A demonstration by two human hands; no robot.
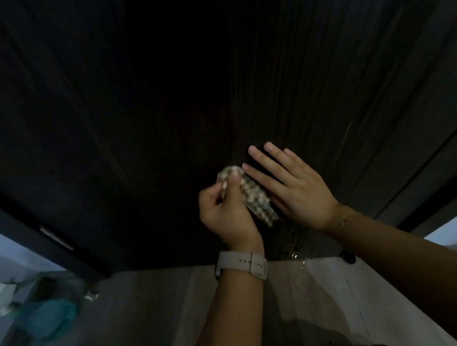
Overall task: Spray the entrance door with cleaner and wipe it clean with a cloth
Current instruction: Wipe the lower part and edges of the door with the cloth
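Door (pixel 164 96) faces two hands: left fingers (pixel 232 183) pinch one cloth (pixel 255 198), right fingers (pixel 268 167) straight.

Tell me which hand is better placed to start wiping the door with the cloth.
Left, probably. The left hand already pinches the cloth near the door; the right hand lies open beside it, holding nothing.

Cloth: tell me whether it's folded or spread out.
Bunched up, not spread: the checked cloth is a narrow wad pinched in the left hand.
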